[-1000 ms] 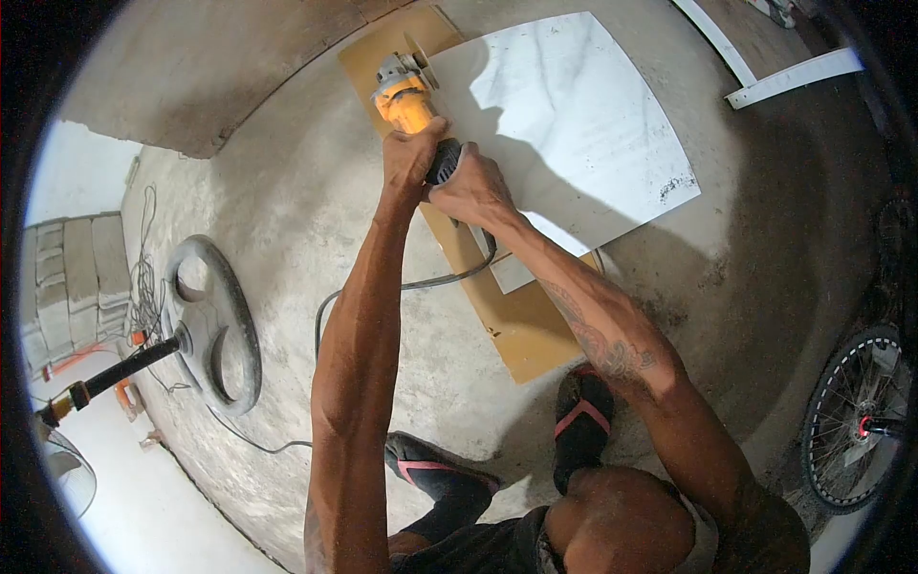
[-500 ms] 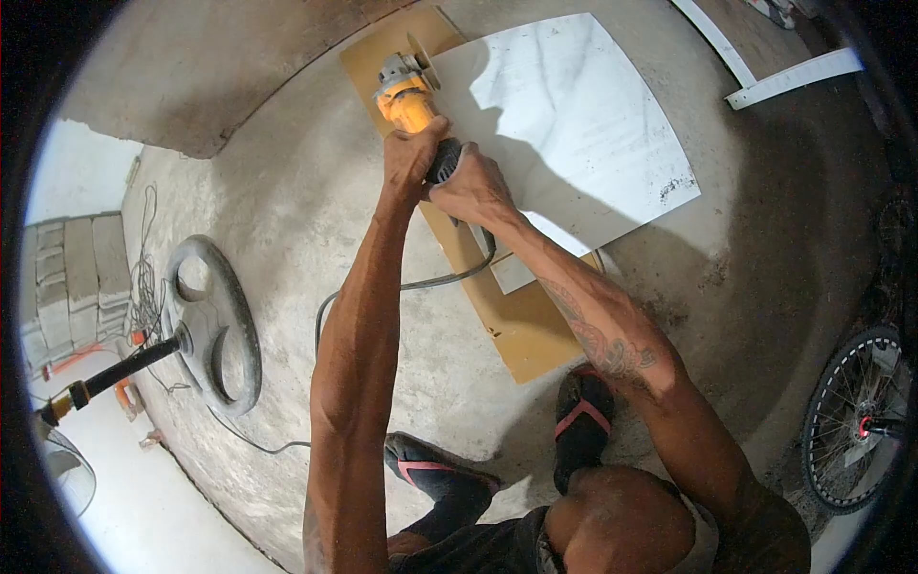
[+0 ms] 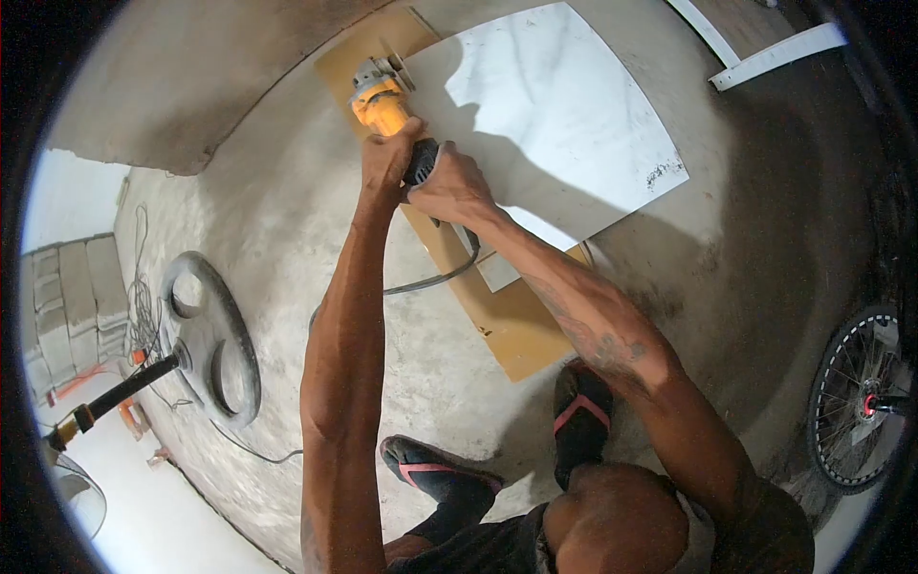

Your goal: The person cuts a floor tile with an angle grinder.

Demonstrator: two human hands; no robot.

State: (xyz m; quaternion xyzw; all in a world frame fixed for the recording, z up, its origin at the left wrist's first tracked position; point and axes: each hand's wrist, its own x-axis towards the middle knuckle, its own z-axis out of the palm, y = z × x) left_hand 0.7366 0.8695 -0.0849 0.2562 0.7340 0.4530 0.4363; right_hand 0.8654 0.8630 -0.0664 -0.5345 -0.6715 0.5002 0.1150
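Note:
A yellow angle grinder [image 3: 382, 103] with a grey head and a black rear handle is held in both hands. My left hand [image 3: 390, 158] is wrapped round its body, just behind the yellow part. My right hand [image 3: 451, 184] grips the black rear end. The grinder's disc [image 3: 398, 65] stands on edge by the left edge of a white marbled tile [image 3: 564, 124]; whether it touches cannot be made out. Under the tile lies a brown board [image 3: 521, 335]. A black cord [image 3: 430, 282] runs from the grinder past my left forearm.
A round grey stand base [image 3: 208, 335] with a black pole is at the left, near tangled wires [image 3: 145, 316] and stacked grey blocks [image 3: 84, 297]. A bicycle wheel [image 3: 856, 402] is at the right. White strips [image 3: 779, 57] lie at the upper right. My sandalled feet are below the board.
The view has shifted slightly, so the tile, board and hands appear a little further left and up. Both hands keep their hold on the grinder.

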